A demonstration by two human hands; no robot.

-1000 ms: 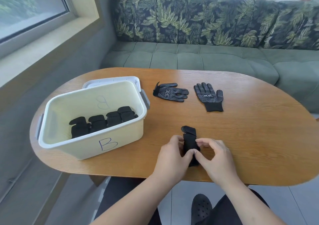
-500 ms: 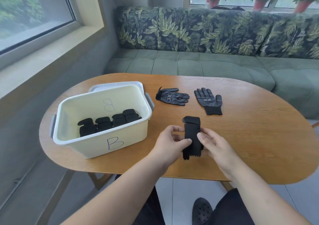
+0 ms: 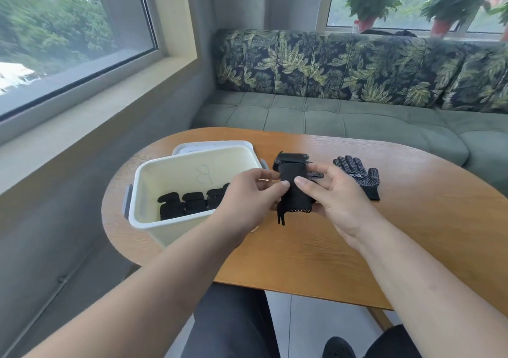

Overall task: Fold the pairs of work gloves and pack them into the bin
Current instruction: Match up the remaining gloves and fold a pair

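Black folded glove pair (image 3: 295,192) in the grip of left hand (image 3: 247,197) and right hand (image 3: 339,199), loose glove (image 3: 316,175) behind mostly hidden.

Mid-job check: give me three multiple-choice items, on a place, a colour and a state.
1. The bin stands: A) on the sofa B) on the table C) on the floor
2. The spread glove is: A) yellow B) red C) black
3. The folded pair outside the bin is: A) gripped by left hand and right hand B) untouched on the table C) on the sofa
1 B, it sits on the tabletop; 2 C, plainly black; 3 A, both pinch it.
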